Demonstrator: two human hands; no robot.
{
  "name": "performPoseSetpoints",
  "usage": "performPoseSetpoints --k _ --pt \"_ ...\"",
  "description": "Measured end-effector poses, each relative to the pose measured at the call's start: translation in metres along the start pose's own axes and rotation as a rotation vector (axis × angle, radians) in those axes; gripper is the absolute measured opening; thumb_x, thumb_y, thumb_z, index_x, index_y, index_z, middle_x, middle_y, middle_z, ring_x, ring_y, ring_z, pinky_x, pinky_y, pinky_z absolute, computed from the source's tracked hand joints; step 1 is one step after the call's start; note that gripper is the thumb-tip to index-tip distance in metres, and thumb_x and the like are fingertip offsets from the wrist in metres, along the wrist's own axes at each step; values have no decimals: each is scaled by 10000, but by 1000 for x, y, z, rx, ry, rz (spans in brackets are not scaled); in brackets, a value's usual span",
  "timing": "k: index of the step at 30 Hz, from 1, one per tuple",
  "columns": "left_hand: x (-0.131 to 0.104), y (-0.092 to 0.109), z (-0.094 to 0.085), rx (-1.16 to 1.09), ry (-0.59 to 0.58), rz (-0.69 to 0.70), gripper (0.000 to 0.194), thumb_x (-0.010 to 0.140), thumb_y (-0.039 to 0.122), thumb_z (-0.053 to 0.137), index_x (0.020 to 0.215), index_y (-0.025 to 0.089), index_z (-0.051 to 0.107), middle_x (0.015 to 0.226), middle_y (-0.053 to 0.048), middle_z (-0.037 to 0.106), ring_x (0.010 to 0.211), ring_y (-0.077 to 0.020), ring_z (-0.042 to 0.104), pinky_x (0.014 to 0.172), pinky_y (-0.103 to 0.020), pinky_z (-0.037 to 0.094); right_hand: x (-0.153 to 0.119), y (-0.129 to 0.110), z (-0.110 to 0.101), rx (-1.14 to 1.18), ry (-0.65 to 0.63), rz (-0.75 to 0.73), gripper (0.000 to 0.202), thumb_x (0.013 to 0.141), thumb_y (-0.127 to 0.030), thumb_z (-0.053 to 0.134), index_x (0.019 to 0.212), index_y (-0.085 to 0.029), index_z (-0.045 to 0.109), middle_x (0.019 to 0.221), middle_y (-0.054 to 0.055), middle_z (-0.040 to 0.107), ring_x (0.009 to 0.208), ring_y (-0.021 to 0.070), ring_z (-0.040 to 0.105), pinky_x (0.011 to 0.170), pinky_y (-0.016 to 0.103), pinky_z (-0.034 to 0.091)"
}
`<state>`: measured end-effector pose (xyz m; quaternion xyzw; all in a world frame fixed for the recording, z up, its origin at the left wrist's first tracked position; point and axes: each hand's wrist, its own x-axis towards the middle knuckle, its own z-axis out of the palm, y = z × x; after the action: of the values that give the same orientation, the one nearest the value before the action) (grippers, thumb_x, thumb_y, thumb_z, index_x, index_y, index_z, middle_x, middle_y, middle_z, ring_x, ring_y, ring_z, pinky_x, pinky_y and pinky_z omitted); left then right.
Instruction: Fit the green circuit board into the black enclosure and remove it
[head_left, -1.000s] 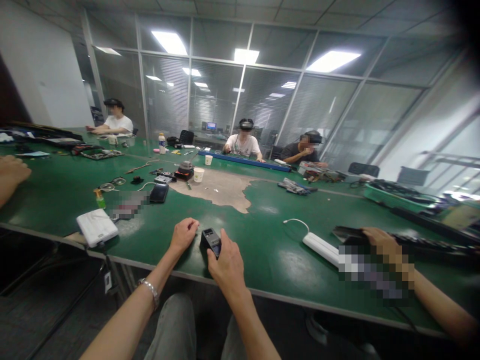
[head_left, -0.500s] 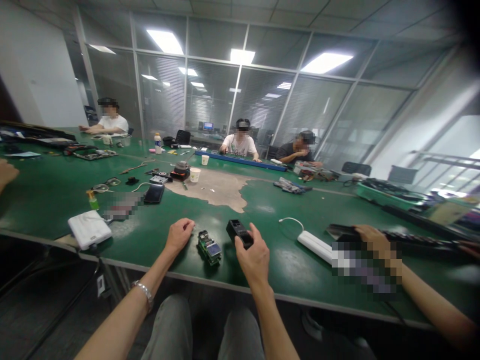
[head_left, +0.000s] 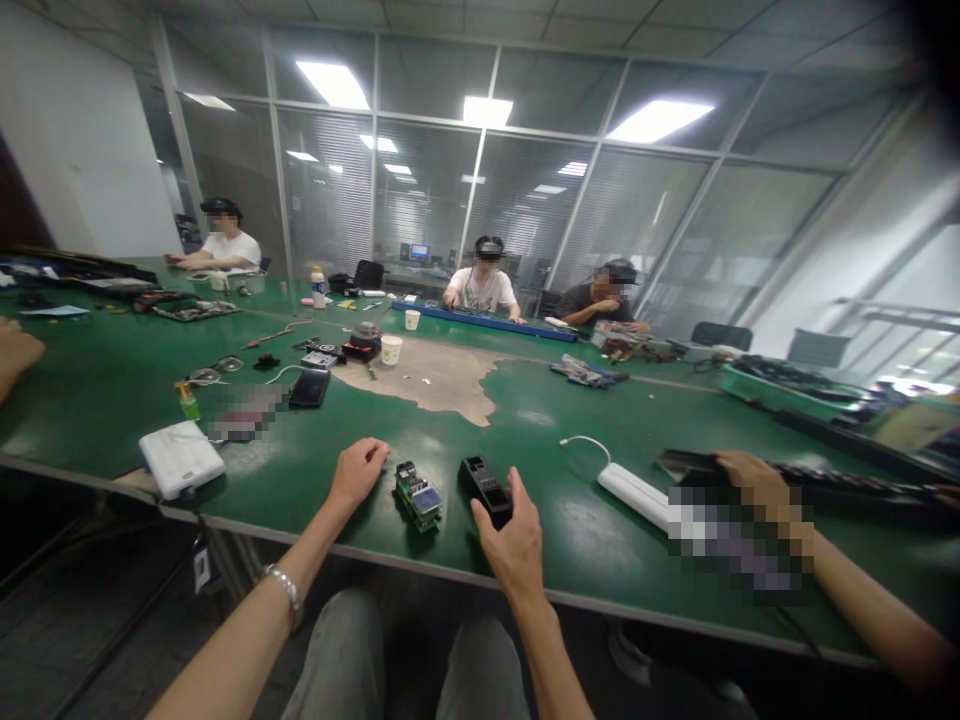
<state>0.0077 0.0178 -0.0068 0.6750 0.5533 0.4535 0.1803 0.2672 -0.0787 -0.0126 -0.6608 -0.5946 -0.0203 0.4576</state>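
My right hand [head_left: 514, 535] has its thumb and fingers on either side of the near end of a black plastic casing [head_left: 480, 480]. The casing is oblong with recessed openings and lies low at the tabletop. My left hand [head_left: 358, 470] rests on the table with its fingers curled closed, and nothing shows in them. Between my hands sits a green circuit board assembly [head_left: 418, 497] with a small bluish screen on top, touched by neither hand.
The green table [head_left: 570, 540] carries a white power strip [head_left: 634, 495] on the right, near another person's hand [head_left: 754, 485]. On the left lie a white box [head_left: 181, 458] and a black phone [head_left: 309, 388]. A paper cup [head_left: 391, 349] stands further back. People sit across the table.
The black casing has come down nearer the tabletop, and my right hand has shifted slightly toward me, its fingers less bent. My left hand and the circuit board stay put.
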Motion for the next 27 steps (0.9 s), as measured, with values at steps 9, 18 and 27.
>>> performPoseSetpoints --k 9,18,27 --pt "1 2 -1 9 3 -17 294 852 386 467 851 205 699 882 -34 714 796 -166 620 757 -264 442 -1 -2 -3 18 -55 61 685 813 -412 549 1395 -82 399 1224 181 598 1089 296 574 954 438 434" --pt "0 0 -1 -3 13 -9 297 854 375 458 814 198 693 806 -28 695 749 -157 604 709 -256 424 -6 -50 -15 312 -108 257 672 809 -495 588 1364 -138 460 1200 151 634 1061 272 627 902 398 492" --pt "-4 0 -6 -13 21 8 290 859 367 459 812 188 683 773 -21 677 719 -143 580 685 -242 404 -8 -101 0 222 -152 55 651 826 -436 585 1373 -111 445 1284 164 579 1168 275 567 978 399 448"
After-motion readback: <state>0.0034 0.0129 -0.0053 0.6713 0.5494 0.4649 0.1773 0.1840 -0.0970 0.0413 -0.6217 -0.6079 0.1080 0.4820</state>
